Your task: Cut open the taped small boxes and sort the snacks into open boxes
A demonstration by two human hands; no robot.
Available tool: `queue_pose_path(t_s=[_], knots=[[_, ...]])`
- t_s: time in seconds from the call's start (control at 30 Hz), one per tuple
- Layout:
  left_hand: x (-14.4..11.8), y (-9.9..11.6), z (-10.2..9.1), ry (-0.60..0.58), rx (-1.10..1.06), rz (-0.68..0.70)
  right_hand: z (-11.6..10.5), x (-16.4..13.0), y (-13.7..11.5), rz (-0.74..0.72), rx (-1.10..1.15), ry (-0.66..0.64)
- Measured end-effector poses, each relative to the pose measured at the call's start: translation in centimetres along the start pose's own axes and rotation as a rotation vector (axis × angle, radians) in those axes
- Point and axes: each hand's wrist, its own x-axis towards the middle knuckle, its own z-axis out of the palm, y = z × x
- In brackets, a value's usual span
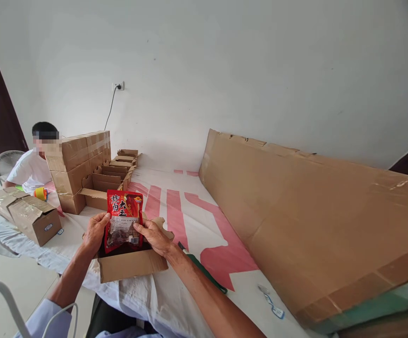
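A red sealed food packet (124,223) with large printed characters and a clear lower window is held up between my hands. My left hand (96,230) pinches its left edge, thumb on the front. From the right, my right hand (153,237) grips the packet's other edge, its thumb also on the front. Directly below sits an open cardboard box (133,266) at the near table edge, its flaps spread. The packet hides much of the box's inside, so its contents cannot be made out.
Stacked closed cartons (75,171) and a row of open boxes (114,176) stand beyond, at left. A taped carton (31,213) lies near a seated person (31,169). A large cardboard sheet (306,220) borders the right. A dark green strap-like item (207,272) lies beside my right forearm.
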Motion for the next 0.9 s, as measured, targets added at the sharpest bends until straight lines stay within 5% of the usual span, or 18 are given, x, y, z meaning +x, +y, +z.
queue_pose_path(t_s=[0.9], knots=[[0.4,0.1,-0.2,0.020,0.009,0.024,0.6,-0.7,-1.2,-0.025,-0.034,-0.012]])
